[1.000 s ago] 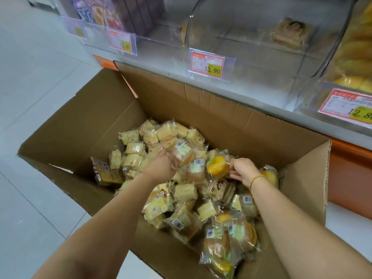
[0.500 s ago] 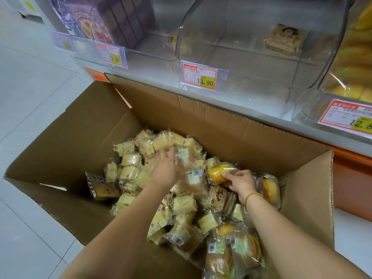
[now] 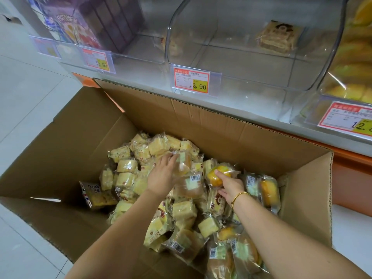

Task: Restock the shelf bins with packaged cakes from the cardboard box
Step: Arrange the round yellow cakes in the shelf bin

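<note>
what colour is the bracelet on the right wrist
Gold: a thin beaded bracelet, clearest in the head view.

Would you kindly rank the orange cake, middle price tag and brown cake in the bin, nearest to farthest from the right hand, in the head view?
1. Orange cake: gripped by the right hand, inside the box.
2. Middle price tag: on the front of the bin, above the box.
3. Brown cake: deep inside the bin.
</note>
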### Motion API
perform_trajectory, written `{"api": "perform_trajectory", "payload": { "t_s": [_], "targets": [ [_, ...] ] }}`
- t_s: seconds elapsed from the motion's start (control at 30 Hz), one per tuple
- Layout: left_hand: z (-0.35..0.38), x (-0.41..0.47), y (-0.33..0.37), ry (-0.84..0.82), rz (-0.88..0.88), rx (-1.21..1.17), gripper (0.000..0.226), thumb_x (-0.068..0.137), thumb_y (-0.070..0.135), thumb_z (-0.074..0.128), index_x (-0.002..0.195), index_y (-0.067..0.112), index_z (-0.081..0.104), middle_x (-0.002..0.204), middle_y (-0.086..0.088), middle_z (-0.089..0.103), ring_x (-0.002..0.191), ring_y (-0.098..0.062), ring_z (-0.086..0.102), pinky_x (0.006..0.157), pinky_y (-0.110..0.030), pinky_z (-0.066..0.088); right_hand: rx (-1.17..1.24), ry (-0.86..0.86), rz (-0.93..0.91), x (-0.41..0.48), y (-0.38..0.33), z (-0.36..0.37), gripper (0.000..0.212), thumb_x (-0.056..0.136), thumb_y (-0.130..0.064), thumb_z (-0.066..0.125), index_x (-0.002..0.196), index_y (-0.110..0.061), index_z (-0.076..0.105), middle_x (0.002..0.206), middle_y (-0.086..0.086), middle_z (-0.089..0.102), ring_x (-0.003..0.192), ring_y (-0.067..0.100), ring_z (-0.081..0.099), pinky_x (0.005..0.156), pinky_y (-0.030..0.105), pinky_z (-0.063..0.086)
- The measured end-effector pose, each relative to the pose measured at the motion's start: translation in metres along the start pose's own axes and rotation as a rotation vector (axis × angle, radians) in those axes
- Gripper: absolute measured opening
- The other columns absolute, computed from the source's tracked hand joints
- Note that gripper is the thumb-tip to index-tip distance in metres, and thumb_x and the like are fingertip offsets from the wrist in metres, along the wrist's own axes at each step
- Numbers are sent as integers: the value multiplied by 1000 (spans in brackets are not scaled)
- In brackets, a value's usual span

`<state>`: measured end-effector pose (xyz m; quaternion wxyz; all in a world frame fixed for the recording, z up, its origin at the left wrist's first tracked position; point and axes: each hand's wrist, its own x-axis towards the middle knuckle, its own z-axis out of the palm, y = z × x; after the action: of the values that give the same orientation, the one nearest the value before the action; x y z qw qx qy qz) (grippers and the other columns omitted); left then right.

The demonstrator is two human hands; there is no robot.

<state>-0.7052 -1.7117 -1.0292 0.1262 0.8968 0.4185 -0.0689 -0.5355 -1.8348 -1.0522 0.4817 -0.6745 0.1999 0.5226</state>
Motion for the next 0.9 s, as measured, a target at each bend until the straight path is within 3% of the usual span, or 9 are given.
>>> {"api": "perform_trajectory", "payload": {
  "t_s": [0.07, 0.17, 0.27, 0.37, 0.5, 0.6, 0.7, 0.8, 0.9],
  "targets": [
    [2, 1, -2, 19, -2, -11, 74, 87, 31, 66, 149, 25, 25, 153, 2, 27, 131, -18, 42, 86, -28, 51, 14, 17, -78, 1, 5, -3, 48, 79, -17, 78, 119, -10, 53, 117, 11, 60, 89, 24, 59, 82, 34, 45],
    [0, 7, 3, 44, 47, -26, 70, 87, 27, 63, 148, 24, 30, 153, 5, 31, 135, -17, 37, 88, -29, 51, -15, -8, -153, 3, 7, -9, 49, 81, -18, 74, 125, -17, 52, 120, 5, 56, 101, 21, 55, 85, 33, 41],
    [-10, 16, 8, 9, -19, -118, 65, 85, 35, 60, 144, 21, 37, 130, 3, 56, 101, -16, 62, 74, -31, 58, 22, -76, -174, 4, 2, -14, 42, 83, -18, 71, 123, -18, 55, 119, 5, 62, 103, 19, 61, 86, 31, 47],
    [-14, 19, 3, 61, -193, -324, 59, 86, 27, 61, 140, 20, 38, 99, 0, 67, 70, -13, 64, 57, -33, 57, 108, -137, -181, 3, -2, -17, 40, 86, -12, 67, 125, -13, 57, 114, 8, 67, 95, 17, 65, 82, 29, 51],
    [-10, 19, -1, 151, -269, -480, 62, 85, 24, 63, 142, 27, 37, 122, -3, 61, 71, -15, 63, 54, -26, 48, 165, -182, -185, -1, -3, -16, 35, 88, -11, 65, 123, -10, 60, 113, 9, 69, 94, 17, 67, 91, 30, 51],
    [-11, 26, 7, 245, -348, -627, 66, 87, 22, 65, 145, 29, 34, 129, -2, 56, 73, -11, 63, 55, -26, 50, 125, -178, -193, 0, -2, -17, 35, 88, -15, 66, 122, -11, 60, 112, 7, 69, 102, 19, 66, 99, 35, 49],
    [-19, 35, 9, 283, -460, -836, 61, 85, 22, 71, 140, 18, 44, 134, 1, 57, 100, -14, 63, 79, -35, 56, 91, -154, -201, 4, -2, -20, 37, 87, -16, 68, 123, -11, 60, 108, 6, 70, 100, 19, 67, 99, 38, 49],
    [-28, 39, 7, 321, -579, -985, 37, 81, 21, 76, 112, 13, 59, 117, -1, 63, 86, -12, 63, 68, -26, 50, 27, -100, -217, 4, -2, -17, 40, 85, -19, 69, 124, -12, 58, 108, 6, 69, 99, 20, 66, 97, 37, 50],
    [-26, 37, 3, 365, -699, -1232, 20, 81, 18, 76, 83, 17, 56, 102, -3, 67, 99, -23, 65, 86, -40, 54, -61, 26, -226, 4, -3, -11, 50, 83, -25, 71, 128, -11, 55, 114, 8, 65, 103, 23, 63, 91, 36, 50]
  ]
}}
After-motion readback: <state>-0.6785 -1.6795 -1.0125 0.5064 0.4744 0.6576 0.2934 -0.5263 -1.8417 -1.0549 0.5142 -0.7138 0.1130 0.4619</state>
